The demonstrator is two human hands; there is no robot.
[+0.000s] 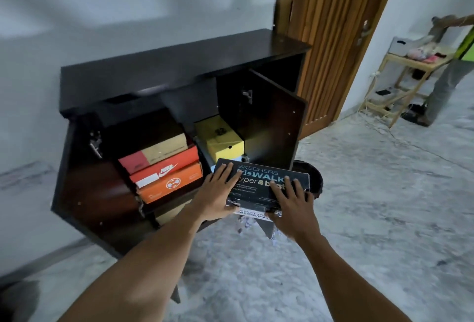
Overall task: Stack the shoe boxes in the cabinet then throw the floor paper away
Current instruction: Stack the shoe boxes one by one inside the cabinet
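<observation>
The black shoe box [261,185] is held flat between the left hand [218,191] and right hand [289,202] before the open cabinet [179,65] — it is best kept level and slid squarely beside the yellow box [223,139] — edges aligned, 2 palms steady.

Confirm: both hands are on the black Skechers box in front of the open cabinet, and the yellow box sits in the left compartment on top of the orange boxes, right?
Not quite. In the head view the yellow box sits in the right compartment, apart from the orange boxes, which are stacked in the left one. The rest holds: left hand and right hand are both on the black Skechers box in front of the open cabinet.
</observation>
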